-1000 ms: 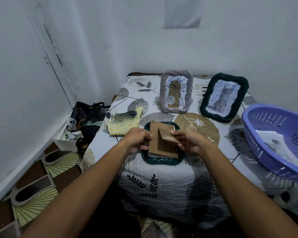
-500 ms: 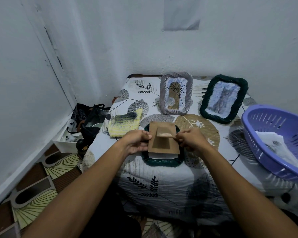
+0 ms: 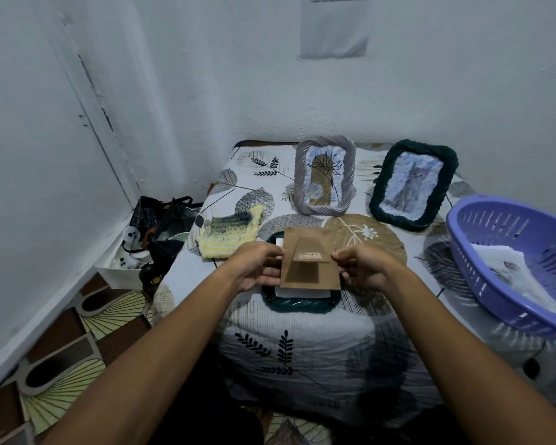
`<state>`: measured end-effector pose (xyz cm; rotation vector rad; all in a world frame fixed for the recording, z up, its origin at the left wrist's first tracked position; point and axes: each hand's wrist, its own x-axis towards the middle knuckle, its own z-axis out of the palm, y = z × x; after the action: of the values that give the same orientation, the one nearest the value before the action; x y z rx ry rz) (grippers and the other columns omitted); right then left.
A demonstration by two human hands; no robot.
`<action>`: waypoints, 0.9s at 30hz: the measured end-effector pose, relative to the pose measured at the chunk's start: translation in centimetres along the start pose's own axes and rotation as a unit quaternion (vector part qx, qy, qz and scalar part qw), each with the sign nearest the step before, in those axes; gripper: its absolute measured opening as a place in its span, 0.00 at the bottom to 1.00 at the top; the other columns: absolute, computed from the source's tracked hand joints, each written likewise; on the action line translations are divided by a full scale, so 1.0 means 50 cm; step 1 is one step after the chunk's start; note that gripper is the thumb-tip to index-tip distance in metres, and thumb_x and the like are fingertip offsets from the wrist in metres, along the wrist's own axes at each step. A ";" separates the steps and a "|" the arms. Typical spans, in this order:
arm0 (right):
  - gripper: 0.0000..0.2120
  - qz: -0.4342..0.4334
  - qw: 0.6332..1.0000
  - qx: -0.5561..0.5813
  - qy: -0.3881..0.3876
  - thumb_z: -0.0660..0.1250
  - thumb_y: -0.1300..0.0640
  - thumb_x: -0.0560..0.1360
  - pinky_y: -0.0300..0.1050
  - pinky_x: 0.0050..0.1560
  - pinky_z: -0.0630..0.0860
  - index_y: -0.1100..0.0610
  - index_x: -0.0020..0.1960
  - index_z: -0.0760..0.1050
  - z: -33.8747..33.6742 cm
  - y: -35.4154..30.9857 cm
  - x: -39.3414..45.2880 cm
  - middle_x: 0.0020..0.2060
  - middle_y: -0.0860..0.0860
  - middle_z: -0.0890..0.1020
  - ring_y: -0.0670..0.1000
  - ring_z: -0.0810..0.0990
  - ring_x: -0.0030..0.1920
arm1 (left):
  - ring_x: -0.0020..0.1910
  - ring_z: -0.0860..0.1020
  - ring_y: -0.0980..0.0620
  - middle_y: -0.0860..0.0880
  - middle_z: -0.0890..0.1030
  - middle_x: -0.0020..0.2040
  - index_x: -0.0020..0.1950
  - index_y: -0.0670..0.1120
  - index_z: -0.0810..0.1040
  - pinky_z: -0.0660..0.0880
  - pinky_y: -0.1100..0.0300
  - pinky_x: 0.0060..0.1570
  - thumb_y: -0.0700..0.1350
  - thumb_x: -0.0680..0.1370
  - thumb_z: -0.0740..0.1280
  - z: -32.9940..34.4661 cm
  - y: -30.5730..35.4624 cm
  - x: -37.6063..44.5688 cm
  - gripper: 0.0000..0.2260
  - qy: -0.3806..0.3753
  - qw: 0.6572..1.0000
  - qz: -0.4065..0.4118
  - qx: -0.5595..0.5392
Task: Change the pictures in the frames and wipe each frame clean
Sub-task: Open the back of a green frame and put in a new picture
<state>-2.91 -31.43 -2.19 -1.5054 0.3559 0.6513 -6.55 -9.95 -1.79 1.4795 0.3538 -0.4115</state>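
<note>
Far left on the floor, dark bags [image 3: 170,220] in the corner by the wall. On the bench [image 3: 302,332], covered in a leaf-print cloth, a yellow-grey knitted cloth [image 3: 230,232] lies near the left edge. Left hand [image 3: 257,268] grips the left edge of the brown cardboard backing [image 3: 308,271], thumb on top, fingers curled under. The backing, stand flap raised, sits over the face-down dark green frame [image 3: 297,303] at bench front centre, white paper showing under its lower edge. Right hand [image 3: 363,266] pinches the backing's right edge. Behind, a grey twisted frame [image 3: 325,175] with a plant picture stands upright; right of it a dark green frame with cat picture [image 3: 413,184]. Far right, purple basket [image 3: 514,268] holding papers.
</note>
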 end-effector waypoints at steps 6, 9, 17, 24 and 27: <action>0.02 0.006 1.000 0.010 0.020 0.61 0.65 0.74 0.40 0.30 0.70 0.61 0.45 0.72 -0.031 -0.001 -0.005 0.37 0.55 0.74 0.49 0.71 0.35 | 0.41 0.81 0.41 0.36 0.77 0.52 0.50 0.39 0.74 0.81 0.52 0.30 0.38 0.79 0.64 0.008 0.002 -0.013 0.02 0.017 1.000 0.006 0.008; 0.03 0.002 0.999 0.008 0.041 0.60 0.65 0.74 0.42 0.35 0.70 0.59 0.45 0.71 -0.054 -0.001 -0.013 0.40 0.55 0.75 0.51 0.72 0.40 | 0.40 0.82 0.41 0.36 0.76 0.50 0.49 0.39 0.75 0.81 0.50 0.31 0.38 0.79 0.65 0.012 -0.001 -0.015 0.02 0.026 0.999 0.026 0.025; 0.05 -0.026 0.992 -0.009 0.120 0.60 0.68 0.76 0.45 0.37 0.71 0.60 0.45 0.71 -0.131 0.015 -0.035 0.38 0.56 0.75 0.53 0.74 0.39 | 0.46 0.80 0.48 0.45 0.82 0.53 0.58 0.46 0.78 0.78 0.55 0.44 0.48 0.74 0.72 0.039 -0.021 0.000 0.15 0.109 0.908 0.200 0.351; 0.03 -0.032 0.988 -0.036 0.147 0.63 0.67 0.76 0.45 0.32 0.71 0.62 0.45 0.72 -0.153 0.026 -0.033 0.37 0.56 0.76 0.54 0.75 0.36 | 0.75 0.60 0.49 0.49 0.67 0.74 0.72 0.50 0.70 0.59 0.53 0.71 0.63 0.75 0.65 0.058 -0.045 0.018 0.30 0.009 0.746 0.301 0.594; 0.02 -0.047 0.984 -0.048 0.167 0.63 0.68 0.75 0.47 0.31 0.73 0.63 0.44 0.73 -0.152 0.024 -0.034 0.37 0.57 0.78 0.55 0.78 0.37 | 0.78 0.51 0.46 0.47 0.58 0.78 0.76 0.50 0.64 0.50 0.46 0.75 0.67 0.75 0.61 0.061 -0.060 0.030 0.34 -0.014 0.705 0.273 0.655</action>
<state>-3.63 -39.28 -2.59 -1.7163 0.5110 0.3442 -6.70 -13.20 -4.92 2.8484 -0.5900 -0.1505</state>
